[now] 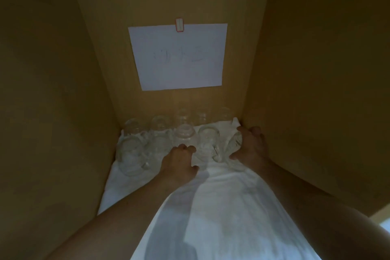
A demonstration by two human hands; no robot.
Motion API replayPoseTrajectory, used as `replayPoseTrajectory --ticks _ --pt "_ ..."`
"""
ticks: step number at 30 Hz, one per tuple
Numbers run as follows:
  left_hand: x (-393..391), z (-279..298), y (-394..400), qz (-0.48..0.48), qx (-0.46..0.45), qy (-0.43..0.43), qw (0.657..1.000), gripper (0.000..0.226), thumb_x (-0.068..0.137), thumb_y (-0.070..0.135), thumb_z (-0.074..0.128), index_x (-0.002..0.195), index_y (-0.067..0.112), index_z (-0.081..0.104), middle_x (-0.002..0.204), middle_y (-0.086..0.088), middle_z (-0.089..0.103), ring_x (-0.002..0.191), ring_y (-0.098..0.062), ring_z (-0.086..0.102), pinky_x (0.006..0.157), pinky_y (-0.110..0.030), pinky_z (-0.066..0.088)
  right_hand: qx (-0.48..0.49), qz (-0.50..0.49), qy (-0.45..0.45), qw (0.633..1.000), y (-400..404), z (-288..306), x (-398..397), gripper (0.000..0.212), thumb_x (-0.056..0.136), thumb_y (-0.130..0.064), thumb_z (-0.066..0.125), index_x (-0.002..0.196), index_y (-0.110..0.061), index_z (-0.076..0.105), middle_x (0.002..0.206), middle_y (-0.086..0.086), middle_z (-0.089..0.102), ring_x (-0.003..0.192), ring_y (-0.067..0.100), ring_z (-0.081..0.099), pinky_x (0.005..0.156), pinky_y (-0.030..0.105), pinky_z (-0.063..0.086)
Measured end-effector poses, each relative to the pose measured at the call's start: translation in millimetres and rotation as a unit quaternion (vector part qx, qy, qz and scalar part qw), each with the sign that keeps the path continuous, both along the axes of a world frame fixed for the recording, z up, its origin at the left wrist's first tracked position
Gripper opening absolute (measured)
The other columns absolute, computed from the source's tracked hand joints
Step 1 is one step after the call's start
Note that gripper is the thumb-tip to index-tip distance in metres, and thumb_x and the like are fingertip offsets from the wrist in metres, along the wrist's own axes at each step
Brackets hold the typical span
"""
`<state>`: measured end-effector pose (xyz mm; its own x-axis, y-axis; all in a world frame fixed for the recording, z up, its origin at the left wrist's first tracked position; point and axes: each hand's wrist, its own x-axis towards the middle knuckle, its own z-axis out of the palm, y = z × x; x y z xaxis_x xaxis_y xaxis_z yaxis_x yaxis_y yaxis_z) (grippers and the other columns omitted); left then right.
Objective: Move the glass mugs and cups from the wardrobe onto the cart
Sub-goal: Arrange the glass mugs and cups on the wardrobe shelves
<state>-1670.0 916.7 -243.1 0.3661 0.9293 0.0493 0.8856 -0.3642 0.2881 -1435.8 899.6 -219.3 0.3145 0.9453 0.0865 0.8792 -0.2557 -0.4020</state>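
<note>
At the far left of the wardrobe shelf a glass mug point(130, 157) stands on the white cloth point(211, 207), its handle turned toward the near right, with more glass cups point(160, 124) ranked behind it against the back panel under a clipped paper sheet point(177, 55). The left hand point(179, 161) reaches in at centre, fingers curled at the foot of a cup point(183, 133); whether it grips anything cannot be told. Just right stands another mug point(207, 139), handle toward the near side. Farthest right, the right hand point(250, 145) wraps a cut-glass mug point(233, 143) by the side wall. That mug stands upright and already held, so lifting it straight back toward the person looks like the next move.
</note>
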Motion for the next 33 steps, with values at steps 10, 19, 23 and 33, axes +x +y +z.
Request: replayPoseTrajectory --ticks 10,19,23,33 --pt "-7 -12 10 -0.031 0.008 0.013 0.999 0.056 0.093 0.040 0.064 0.145 0.025 0.049 0.132 -0.002 0.057 0.125 -0.024 0.047 0.092 -0.036 0.051 0.001 0.010 -0.025 1.000 34 -5 -18 0.097 0.067 -0.030 0.091 0.150 -0.025 0.040 0.150 0.012 0.037 0.131 0.035 0.045 0.105 0.043 0.045" --pt "-11 -19 14 -0.036 0.007 0.011 0.999 0.048 0.094 0.038 0.062 0.138 0.021 0.056 0.127 -0.004 0.059 0.125 -0.024 0.044 0.094 -0.036 0.050 -0.051 0.053 -0.070 0.995 43 -13 -14 0.107 0.070 -0.042 0.088 0.157 -0.023 0.028 0.162 0.013 0.021 0.146 0.032 0.028 0.115 0.039 0.030" --pt "-8 -15 5 -0.022 -0.003 -0.006 1.000 0.050 0.095 0.039 0.063 0.141 0.021 0.054 0.131 -0.005 0.058 0.127 -0.025 0.044 0.098 -0.036 0.048 -0.043 0.057 -0.065 0.995 25 -9 -10 0.107 0.072 -0.045 0.086 0.158 -0.026 0.025 0.166 0.013 0.015 0.150 0.033 0.021 0.119 0.039 0.024" --pt "3 11 -59 0.038 0.009 -0.035 0.999 0.056 0.092 0.044 0.065 0.141 0.021 0.053 0.132 -0.008 0.058 0.127 -0.029 0.049 0.097 -0.040 0.051 -0.042 0.103 -0.090 0.990 -59 -14 -19 0.097 0.082 -0.053 0.073 0.159 -0.029 0.018 0.166 0.011 0.014 0.148 0.034 0.022 0.118 0.041 0.029"
